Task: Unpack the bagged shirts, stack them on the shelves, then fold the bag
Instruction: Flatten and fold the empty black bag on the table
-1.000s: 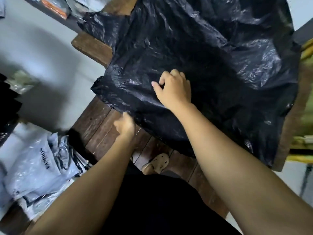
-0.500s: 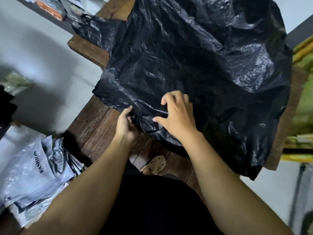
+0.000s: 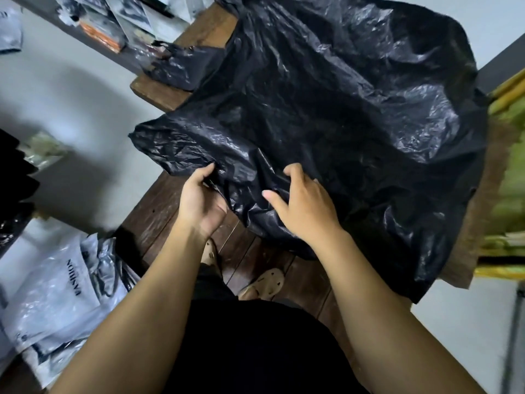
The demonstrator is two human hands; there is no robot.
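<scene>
Black bag (image 3: 341, 109): thin glossy film, heavily creased, highlights across the wrinkles; it lies spread out, slack and mostly flat, over the wooden table (image 3: 153, 211), covering most of the top; its far right edge hangs past the table side, and its near left corner reaches out beyond the table's left edge; a smaller flap of the same film lies at the far left, by the shelf (image 3: 93, 44).

Change against one second ago: the right hand (image 3: 304, 206) then sat higher, on the middle of the bag; it is now down at the near edge; the left hand (image 3: 200, 200) was then a fist at the bag's rim; half a second ago both hands worked almost together at that rim; now a clear gap of film separates them, and the film between them is bunched into ridges.

Position relative to the hands: the bag's near edge runs directly under both hands; the rest of it stretches away from them toward the far side. Left hand: thumb on top of the film, fingers tucked under the edge, so it grips the near left rim. Right hand: lies on top of the bag, thumb splayed to the left, fingers hooked down into the plastic; cannot tell whether film is actually caught beneath them.

White shirt packets (image 3: 65, 282) printed FASHION lie low at the left; further packets sit on the shelf.
</scene>
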